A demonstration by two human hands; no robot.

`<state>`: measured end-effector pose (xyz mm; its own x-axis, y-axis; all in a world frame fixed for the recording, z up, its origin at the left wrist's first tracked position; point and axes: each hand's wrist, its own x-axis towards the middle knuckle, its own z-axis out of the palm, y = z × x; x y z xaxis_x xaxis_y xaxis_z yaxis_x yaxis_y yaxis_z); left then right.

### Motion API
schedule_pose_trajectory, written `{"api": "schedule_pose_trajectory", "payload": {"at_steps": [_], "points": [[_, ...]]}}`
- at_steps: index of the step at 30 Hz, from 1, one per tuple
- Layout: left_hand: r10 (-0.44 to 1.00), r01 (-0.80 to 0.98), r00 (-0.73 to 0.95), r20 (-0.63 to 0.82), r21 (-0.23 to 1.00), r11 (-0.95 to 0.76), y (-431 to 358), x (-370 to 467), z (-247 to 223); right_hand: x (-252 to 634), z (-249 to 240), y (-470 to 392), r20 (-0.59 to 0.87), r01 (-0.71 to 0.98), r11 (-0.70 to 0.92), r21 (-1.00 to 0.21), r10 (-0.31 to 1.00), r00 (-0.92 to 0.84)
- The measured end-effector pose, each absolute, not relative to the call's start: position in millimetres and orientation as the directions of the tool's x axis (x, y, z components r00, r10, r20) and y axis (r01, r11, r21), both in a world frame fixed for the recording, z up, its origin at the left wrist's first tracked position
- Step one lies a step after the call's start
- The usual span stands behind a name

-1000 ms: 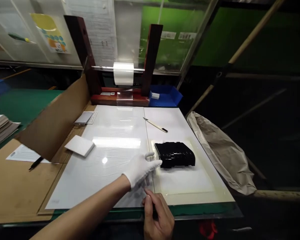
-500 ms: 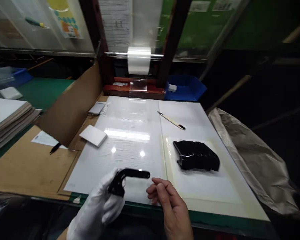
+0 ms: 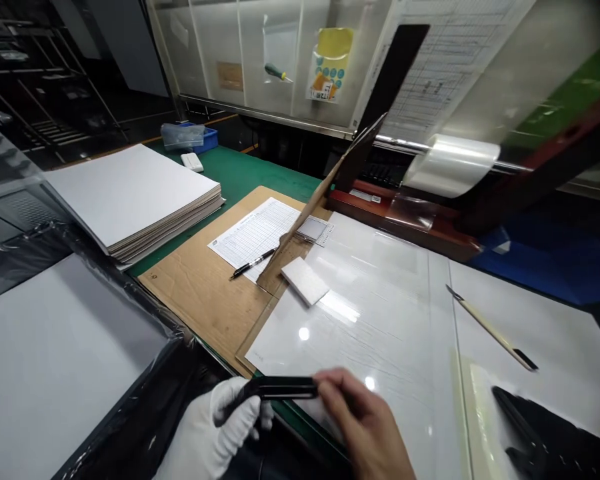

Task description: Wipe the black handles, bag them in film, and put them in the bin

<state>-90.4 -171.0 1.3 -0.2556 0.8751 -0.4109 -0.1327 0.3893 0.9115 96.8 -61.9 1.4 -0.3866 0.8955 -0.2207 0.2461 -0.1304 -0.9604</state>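
A glossy black angled part, like a small handle [image 3: 287,387], is held level above the table's front edge. My left hand [image 3: 215,423], in a white glove, grips its left end, which the fingers partly hide. With thumb and fingers, my bare right hand [image 3: 363,417] pinches the right end of the part. To the right, a black moulded piece [image 3: 560,433] lies on the white sheet, cut off by the frame edge. Above that piece rests a craft knife [image 3: 490,328] with a pale handle.
A white foam block [image 3: 305,281], a pen [image 3: 254,263] and a printed form [image 3: 253,230] lie left of centre. An upright cardboard sheet [image 3: 315,200] stands beside them. Stacked white sheets [image 3: 135,190] are at left, a black-lined container [image 3: 70,360] in front. A film roll [image 3: 453,165] hangs behind.
The view has swung left, bringing in the sheet stack and the black-lined container. My right hand, apart from the black part before, now pinches its free end. The part has turned.
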Motion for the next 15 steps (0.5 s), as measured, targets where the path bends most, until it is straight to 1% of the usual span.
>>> {"api": "schedule_pose_trajectory", "payload": {"at_steps": [1, 2, 3, 5, 7, 9, 10, 12, 13, 14, 15], "points": [[0.873, -0.105, -0.319, -0.369, 0.929, 0.355, -172, -95, -1, 86, 3, -41, -0.101, 0.292, 0.032, -0.956, 0.897, -0.43], [0.856, -0.093, -0.39, -0.34, 0.939, 0.33, -171, -98, -3, 72, 4, -19, 0.017, 0.345, 0.181, -0.921, 0.903, -0.429], [0.829, -0.092, -0.458, -0.323, 0.944, 0.317, -169, -100, -4, 57, 4, 3, 0.093, 0.38, 0.254, -0.889, 0.915, -0.392], [0.789, -0.051, -0.547, -0.279, 0.952, 0.302, -161, -99, -5, 28, -1, 38, 0.176, 0.422, 0.33, -0.844, 0.915, -0.363], [0.813, 0.068, -0.555, -0.178, 0.964, 0.257, -151, -95, -6, 10, -9, 52, 0.196, 0.432, 0.38, -0.818, 0.89, -0.412], [0.863, 0.23, -0.506, -0.009, 0.962, 0.144, -141, -86, -8, 14, -18, 43, 0.188, 0.437, 0.405, -0.803, 0.868, -0.46], [0.88, 0.301, -0.469, 0.079, 0.951, 0.075, -137, -81, -9, 24, -21, 31, 0.175, 0.442, 0.392, -0.807, 0.873, -0.455], [0.891, 0.406, -0.396, 0.222, 0.913, -0.047, -129, -69, -14, 57, -22, 0, 0.137, 0.468, 0.305, -0.829, 0.923, -0.359], [0.893, 0.432, -0.368, 0.261, 0.898, -0.084, -126, -62, -16, 76, -20, -16, 0.129, 0.485, 0.259, -0.835, 0.95, -0.286], [0.901, 0.434, -0.341, 0.269, 0.895, -0.103, -124, -56, -18, 94, -17, -33, 0.162, 0.498, 0.264, -0.826, 0.957, -0.239], [0.917, 0.412, -0.309, 0.251, 0.905, -0.109, -122, -50, -19, 109, -13, -47, 0.229, 0.5, 0.317, -0.806, 0.946, -0.231]]}}
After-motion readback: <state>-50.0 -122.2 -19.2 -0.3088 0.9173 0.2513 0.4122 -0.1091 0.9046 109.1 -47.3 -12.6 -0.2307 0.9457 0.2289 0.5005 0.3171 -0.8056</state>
